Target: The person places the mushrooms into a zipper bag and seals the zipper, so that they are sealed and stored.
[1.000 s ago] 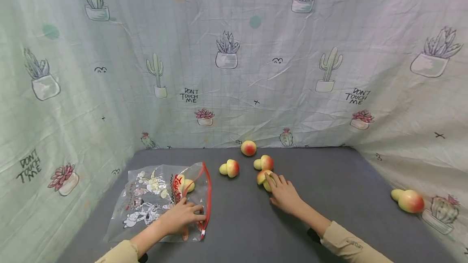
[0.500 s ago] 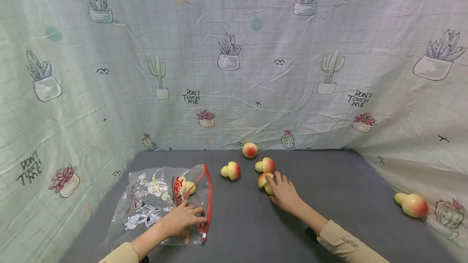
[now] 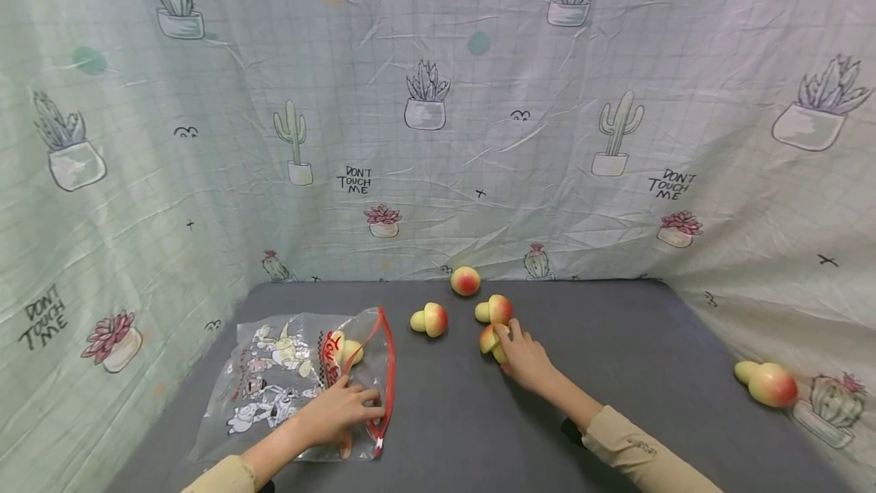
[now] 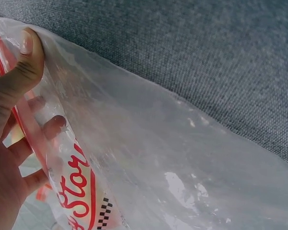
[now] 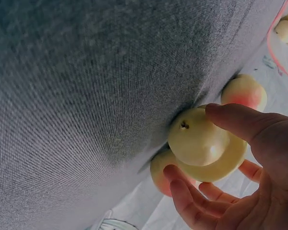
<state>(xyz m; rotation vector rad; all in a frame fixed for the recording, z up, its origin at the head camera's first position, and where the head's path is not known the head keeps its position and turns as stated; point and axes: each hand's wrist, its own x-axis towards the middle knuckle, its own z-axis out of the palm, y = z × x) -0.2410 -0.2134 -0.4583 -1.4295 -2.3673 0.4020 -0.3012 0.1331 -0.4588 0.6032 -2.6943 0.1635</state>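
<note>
A clear plastic zip bag with a red zip edge lies flat on the left, with printed cartoon figures. My left hand holds its mouth; in the left wrist view, the thumb and fingers lie around the film at the red edge. A yellow toy mushroom shows through the plastic. My right hand grips another toy mushroom, yellow with a red-tinged cap, between thumb and fingers, low at the table. Right behind it lies a similar mushroom.
On the dark grey table another toy mushroom lies between bag and right hand. One more mushroom is at the back edge, and another mushroom at far right. A cactus-print curtain surrounds the table.
My right fingers have drawn in closer around the mushroom, and the hand has moved slightly left. My left hand and the bag stay nearly still.
</note>
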